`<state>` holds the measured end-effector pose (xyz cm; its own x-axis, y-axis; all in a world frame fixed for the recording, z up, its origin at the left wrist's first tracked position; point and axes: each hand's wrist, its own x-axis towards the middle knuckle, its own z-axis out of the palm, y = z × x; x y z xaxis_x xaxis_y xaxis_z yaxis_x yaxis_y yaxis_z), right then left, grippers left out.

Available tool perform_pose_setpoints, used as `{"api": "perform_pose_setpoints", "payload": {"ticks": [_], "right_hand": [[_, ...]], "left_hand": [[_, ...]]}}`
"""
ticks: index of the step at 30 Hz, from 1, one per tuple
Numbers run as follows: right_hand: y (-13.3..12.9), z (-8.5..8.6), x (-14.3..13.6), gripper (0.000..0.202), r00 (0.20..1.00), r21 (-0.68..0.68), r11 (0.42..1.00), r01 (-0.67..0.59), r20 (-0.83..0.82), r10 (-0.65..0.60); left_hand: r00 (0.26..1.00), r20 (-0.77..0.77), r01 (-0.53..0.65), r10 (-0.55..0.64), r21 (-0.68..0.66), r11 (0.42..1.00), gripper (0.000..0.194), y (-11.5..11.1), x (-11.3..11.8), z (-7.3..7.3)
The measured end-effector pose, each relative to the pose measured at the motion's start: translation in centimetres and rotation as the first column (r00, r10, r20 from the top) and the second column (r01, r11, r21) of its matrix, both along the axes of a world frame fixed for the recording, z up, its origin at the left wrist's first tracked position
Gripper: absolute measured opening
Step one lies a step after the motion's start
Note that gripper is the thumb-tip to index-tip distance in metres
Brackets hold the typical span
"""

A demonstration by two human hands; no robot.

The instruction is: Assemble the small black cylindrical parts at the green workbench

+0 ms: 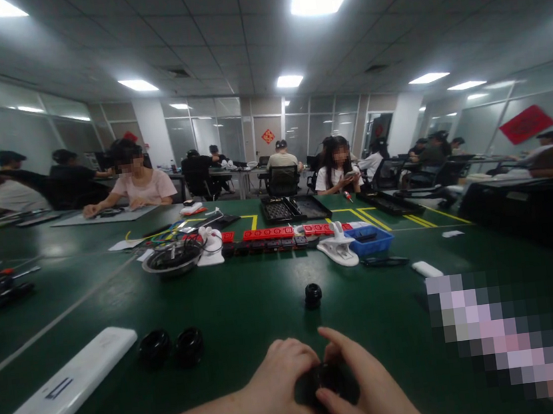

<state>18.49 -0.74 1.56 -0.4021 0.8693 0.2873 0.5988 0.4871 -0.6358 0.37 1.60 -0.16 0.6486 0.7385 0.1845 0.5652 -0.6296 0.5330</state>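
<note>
My left hand [283,384] and my right hand [366,384] meet at the bottom centre, both curled around a dark round part [327,376] that they partly cover. Just beyond them a small black ribbed part [312,295] stands alone on the green table [249,311]. To the left of my hands lie two black ring-shaped parts, one [155,347] beside the other [189,345]. The details of the held part are too dark to make out.
A long white device [71,386] lies at left. Farther back are a metal bowl [172,259], red strips [267,233], a white clip [338,250], a blue bin [372,241] and black trays [297,208]. Other people sit around the tables.
</note>
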Motion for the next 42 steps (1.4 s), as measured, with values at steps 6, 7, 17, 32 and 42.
{"api": "perform_pose_setpoints", "payload": {"ticks": [6, 7, 17, 32, 42], "right_hand": [[-0.2, 0.2, 0.3, 0.067, 0.972, 0.017, 0.973, -0.232, -0.033, 0.232], [-0.2, 0.3, 0.2, 0.065, 0.979, 0.016, 0.979, -0.203, -0.031, 0.203], [-0.8, 1.1, -0.1, 0.055, 0.964, 0.058, 0.966, -0.254, -0.065, 0.257], [-1.0, 2.4, -0.3, 0.063, 0.961, -0.106, 0.955, -0.275, -0.044, 0.272], [-0.5, 1.4, -0.9, 0.050, 0.999, -0.021, 1.000, 0.017, 0.049, -0.016]], "left_hand": [[0.999, 0.040, 0.020, -0.019, -0.015, 1.000, 0.054, -0.1, -0.1, 0.3], [0.999, 0.043, 0.018, -0.017, -0.008, 1.000, 0.052, 0.0, -0.1, 0.2], [1.000, 0.016, 0.003, -0.003, -0.001, 1.000, 0.049, -0.3, -0.1, 0.3], [1.000, 0.002, -0.018, 0.018, 0.005, 1.000, 0.052, -0.3, -0.2, 0.1], [0.999, -0.001, -0.044, 0.044, 0.104, 0.994, 0.040, -0.4, 0.3, -0.5]]}}
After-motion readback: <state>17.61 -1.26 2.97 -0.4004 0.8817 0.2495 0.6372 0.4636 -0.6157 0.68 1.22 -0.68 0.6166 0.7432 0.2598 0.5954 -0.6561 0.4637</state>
